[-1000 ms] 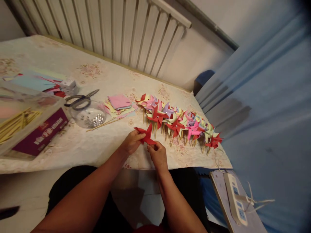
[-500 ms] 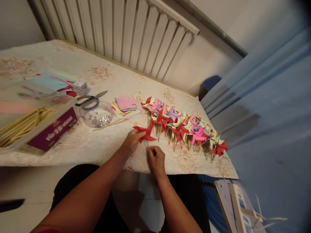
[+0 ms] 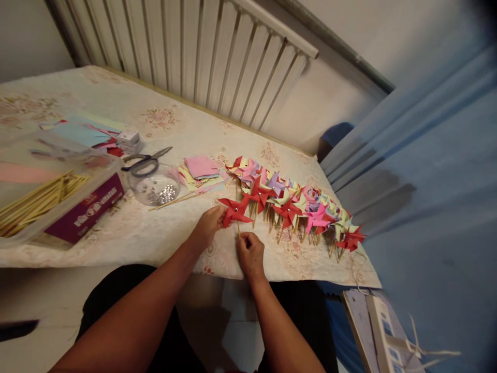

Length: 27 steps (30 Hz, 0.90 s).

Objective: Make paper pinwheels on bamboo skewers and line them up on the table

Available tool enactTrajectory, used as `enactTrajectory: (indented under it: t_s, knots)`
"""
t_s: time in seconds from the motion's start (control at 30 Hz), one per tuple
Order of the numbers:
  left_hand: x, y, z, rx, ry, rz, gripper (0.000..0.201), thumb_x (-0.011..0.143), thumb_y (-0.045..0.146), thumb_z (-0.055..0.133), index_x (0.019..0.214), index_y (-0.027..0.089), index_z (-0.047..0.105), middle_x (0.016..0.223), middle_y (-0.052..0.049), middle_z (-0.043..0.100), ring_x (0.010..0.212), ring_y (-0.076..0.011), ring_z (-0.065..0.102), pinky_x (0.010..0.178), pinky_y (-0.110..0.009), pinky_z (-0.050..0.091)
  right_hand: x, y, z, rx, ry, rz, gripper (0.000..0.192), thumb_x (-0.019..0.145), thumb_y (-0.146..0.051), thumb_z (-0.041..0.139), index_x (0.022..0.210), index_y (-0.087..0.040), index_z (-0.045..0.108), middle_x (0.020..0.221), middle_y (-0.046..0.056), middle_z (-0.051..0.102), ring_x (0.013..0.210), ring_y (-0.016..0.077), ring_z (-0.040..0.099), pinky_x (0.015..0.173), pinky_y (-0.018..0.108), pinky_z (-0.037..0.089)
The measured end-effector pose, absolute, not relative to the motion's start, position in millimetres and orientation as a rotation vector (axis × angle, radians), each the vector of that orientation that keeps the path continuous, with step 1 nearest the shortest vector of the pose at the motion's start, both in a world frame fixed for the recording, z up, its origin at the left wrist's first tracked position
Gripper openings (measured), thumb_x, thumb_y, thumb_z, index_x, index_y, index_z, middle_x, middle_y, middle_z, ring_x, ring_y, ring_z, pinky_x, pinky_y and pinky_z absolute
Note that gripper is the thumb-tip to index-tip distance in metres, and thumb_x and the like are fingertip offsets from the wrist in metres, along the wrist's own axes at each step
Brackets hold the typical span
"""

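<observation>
Hands hold a red pinwheel (image 3: 235, 210): left hand (image 3: 207, 225) pinches its paper, right hand (image 3: 250, 252) pinches its stick. Far left, a clear tub (image 3: 97, 171) holds sticks (image 3: 31, 199), and a bowl (image 3: 154, 187) holds shiny bits.

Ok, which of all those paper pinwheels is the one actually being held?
The red pinwheel nearest the table's front edge: the left hand touches its blades, the right hand pinches its stick. The other pinwheels lie untouched in a row.

A bench (image 3: 128, 235) under pale floral cloth carries a row of coloured paper pinwheels (image 3: 295, 202) toward its right edge, a clear plastic dish (image 3: 154, 189), black-handled scissors (image 3: 145, 159) and stacked paper squares (image 3: 200, 171).
</observation>
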<state>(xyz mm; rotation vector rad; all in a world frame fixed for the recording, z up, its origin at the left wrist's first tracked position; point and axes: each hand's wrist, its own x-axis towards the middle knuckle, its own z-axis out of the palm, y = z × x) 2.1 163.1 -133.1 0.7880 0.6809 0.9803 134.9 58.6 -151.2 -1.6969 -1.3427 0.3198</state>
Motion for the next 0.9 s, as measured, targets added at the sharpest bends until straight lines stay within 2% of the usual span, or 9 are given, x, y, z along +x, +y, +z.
enactTrajectory:
  t_s: [0.13,0.33,0.57,0.77,0.9]
  knots:
    - [-4,165,-134,0.836,0.713,0.943,0.035,0.075,0.051,0.073,0.076,0.018,0.061,0.074,0.000,0.064,0.070,-0.0152,0.060,0.079,-0.032,0.053,134,60,-152,-1.704,-1.357,0.320,0.014,0.083,-0.022,0.055,0.076,-0.019,0.066,0.068,-0.001,0.059,0.064,0.0143,0.052,0.063,0.026,0.039]
    - [-13,165,-135,0.824,0.724,0.887,0.039,0.069,0.054,0.077,0.075,0.018,0.064,0.071,-0.003,0.066,0.073,-0.0189,0.065,0.076,-0.033,0.053,132,64,-151,-1.718,-1.370,0.346,0.015,0.085,-0.025,0.055,0.077,-0.018,0.066,0.068,-0.001,0.059,0.064,0.0143,0.051,0.064,0.026,0.039]
    - [-16,164,-130,0.809,0.682,0.933,0.039,0.070,0.052,0.078,0.076,0.016,0.064,0.069,-0.003,0.066,0.066,-0.0172,0.063,0.070,-0.031,0.051,132,64,-152,-1.714,-1.407,0.346,0.017,0.085,-0.026,0.054,0.077,-0.019,0.066,0.069,-0.001,0.060,0.063,0.0144,0.051,0.063,0.025,0.040]
    - [-15,164,-132,0.811,0.695,0.933,0.038,0.072,0.052,0.077,0.077,0.016,0.064,0.074,-0.003,0.067,0.071,-0.0176,0.064,0.074,-0.032,0.052,132,64,-152,-1.704,-1.404,0.358,0.017,0.086,-0.027,0.054,0.077,-0.019,0.066,0.068,-0.001,0.058,0.064,0.0144,0.051,0.063,0.025,0.039]
    - [-15,165,-132,0.767,0.700,0.921,0.037,0.068,0.047,0.081,0.080,0.016,0.065,0.078,-0.003,0.069,0.074,-0.0176,0.066,0.077,-0.034,0.053,132,64,-151,-1.703,-1.411,0.364,0.017,0.086,-0.026,0.053,0.077,-0.018,0.066,0.069,-0.001,0.059,0.064,0.0145,0.052,0.064,0.026,0.039]
